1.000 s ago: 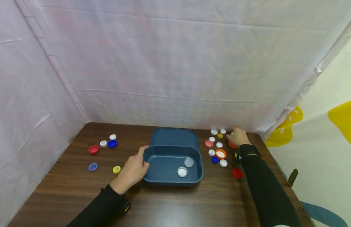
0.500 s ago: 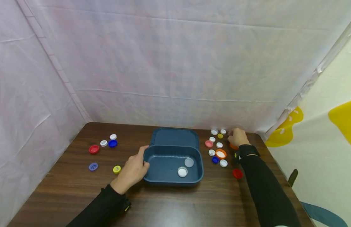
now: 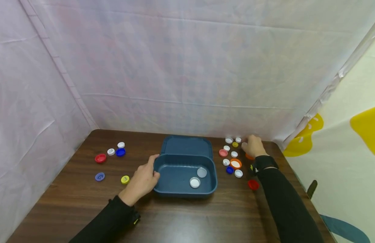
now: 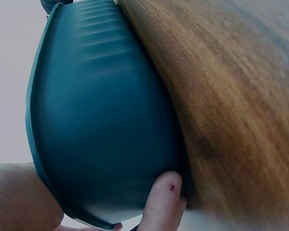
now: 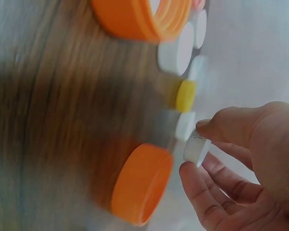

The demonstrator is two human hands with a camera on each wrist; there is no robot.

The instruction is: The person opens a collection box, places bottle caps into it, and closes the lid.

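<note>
My left hand point(image 3: 142, 179) grips the left side of a dark blue plastic box point(image 3: 184, 194), its thumb over the rim. In the left wrist view, fingertips point(image 4: 164, 192) press against the outer wall of the box. Inside the box lie a white bottle cap point(image 3: 195, 182) and a translucent cap point(image 3: 201, 172). At the far right of the table, my right hand point(image 3: 253, 146) pinches a small white cap point(image 5: 196, 148) between thumb and fingers. An orange cap point(image 5: 140, 185) sits just below that hand, partly hidden by it in the head view.
A blue lid point(image 3: 186, 145) lies directly behind the box. Several caps, including an orange-rimmed one point(image 3: 235, 164) and a red one point(image 3: 253, 184), lie right of the box. More are scattered left, among them a yellow cap point(image 3: 125, 179). A white curtain point(image 3: 181, 67) borders the table's far edge.
Hardly anything differs. The right hand has shifted very slightly at the far right, while the left hand and the box stay where they were.
</note>
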